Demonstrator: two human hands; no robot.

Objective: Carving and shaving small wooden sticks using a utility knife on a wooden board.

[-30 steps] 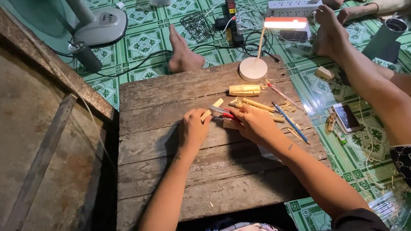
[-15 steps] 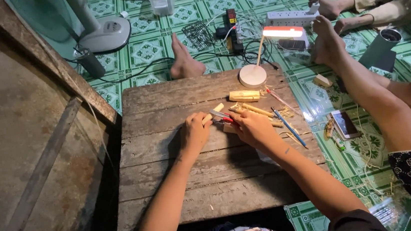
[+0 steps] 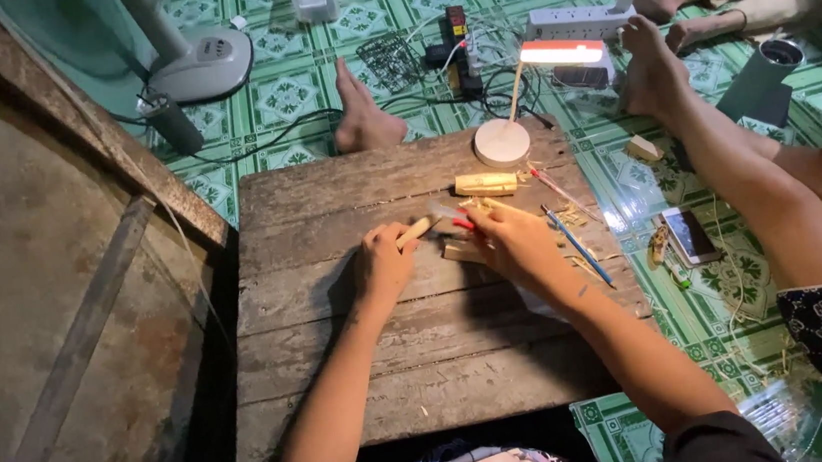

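I start with the low counter (image 3: 344,368) of rough grey wooden planks, which sits on a floor of green patterned tiles (image 3: 288,97); its gaps and splintered grain look likely to catch or swallow any small offcut that slips from my grip. At its far edge stands a small white desk lamp with a round base (image 3: 502,141) and a lit bar, its cable running back to a tangle of plugs; a careless sweep of my forearm could tip it, I judge, and leave the work dark.

Another person's bare legs and foot (image 3: 652,77) lie just beside the right edge, near enough that a tool sliding off could land on them.

My left hand (image 3: 382,264) rests on the planks with its fingers curled shut around a short pale wooden stick (image 3: 417,228), whose end pokes out towards the middle. My right hand (image 3: 513,243) is touching it from the other side, fingers closed on a slim red-handled tool (image 3: 463,223); I cannot see its tip. The two hands meet so closely that a slip of that tool towards the left thumb seems the main risk.

A blue pencil-like rod (image 3: 578,247) lies loose beside my right wrist and could roll off. A stubby yellow wooden cylinder (image 3: 486,184) sits nearer the lamp, well apart from the hands.
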